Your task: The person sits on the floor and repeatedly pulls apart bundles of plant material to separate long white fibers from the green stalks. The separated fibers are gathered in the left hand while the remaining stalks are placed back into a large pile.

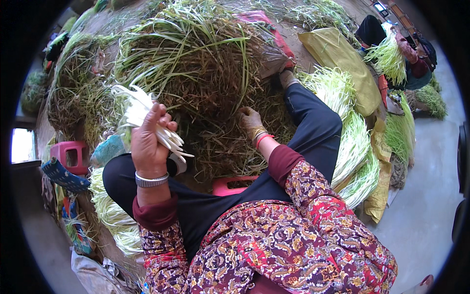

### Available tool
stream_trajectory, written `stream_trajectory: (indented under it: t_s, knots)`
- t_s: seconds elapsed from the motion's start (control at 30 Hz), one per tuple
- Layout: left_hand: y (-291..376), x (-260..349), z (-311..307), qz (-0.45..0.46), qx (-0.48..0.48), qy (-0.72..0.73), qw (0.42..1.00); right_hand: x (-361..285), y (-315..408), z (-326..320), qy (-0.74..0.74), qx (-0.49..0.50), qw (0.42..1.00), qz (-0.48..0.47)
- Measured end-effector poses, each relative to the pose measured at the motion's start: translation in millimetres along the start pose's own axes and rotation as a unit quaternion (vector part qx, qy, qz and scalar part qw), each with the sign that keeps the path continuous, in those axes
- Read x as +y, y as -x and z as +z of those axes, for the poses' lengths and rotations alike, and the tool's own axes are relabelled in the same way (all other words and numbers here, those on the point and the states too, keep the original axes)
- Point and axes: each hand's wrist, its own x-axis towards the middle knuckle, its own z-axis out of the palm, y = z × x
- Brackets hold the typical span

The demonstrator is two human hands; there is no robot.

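My left hand (151,137), bare with a metal band at the wrist, is closed around a bunch of pale, blanched chive-like stalks (136,106). White ends stick out below the fist, toward the right. My right hand (251,123) wears a thin yellowish glove, with a red band at the wrist. Its curled fingers touch the front of a large heap of green-leaved stalks and dry brown straw (198,62). A long green leaf runs down close to its fingertips, but I cannot tell if they pinch anything. Loose straw litter (224,154) lies below the hands, between my legs.
Cleaned pale stalks (356,154) lie to my right beside a yellow woven sack (341,70). Another pile of pale stalks (114,213) is at my left. A pink plastic stool (69,157) stands at far left. At upper right, another person (411,58) holds a green bunch.
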Motion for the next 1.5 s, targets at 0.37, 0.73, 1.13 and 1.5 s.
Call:
stream_trajectory:
  t_s: [0.37,0.73,1.13,1.5]
  knots:
    - [-10,-31,12,-0.053,-0.028,-0.108,0.992,-19,9,12,-0.013,-0.082,0.996,0.013]
    - [-8,-47,12,-0.019,-0.036,-0.305,0.951,-103,115,38,-0.056,-0.177,0.966,-0.179]
    - [-3,-48,0,-0.007,-0.034,-0.415,0.909,-124,139,40,0.056,-0.197,0.949,-0.241]
    - [-9,-51,-2,0.017,-0.020,-0.485,0.874,-118,134,43,0.021,-0.190,0.937,-0.292]
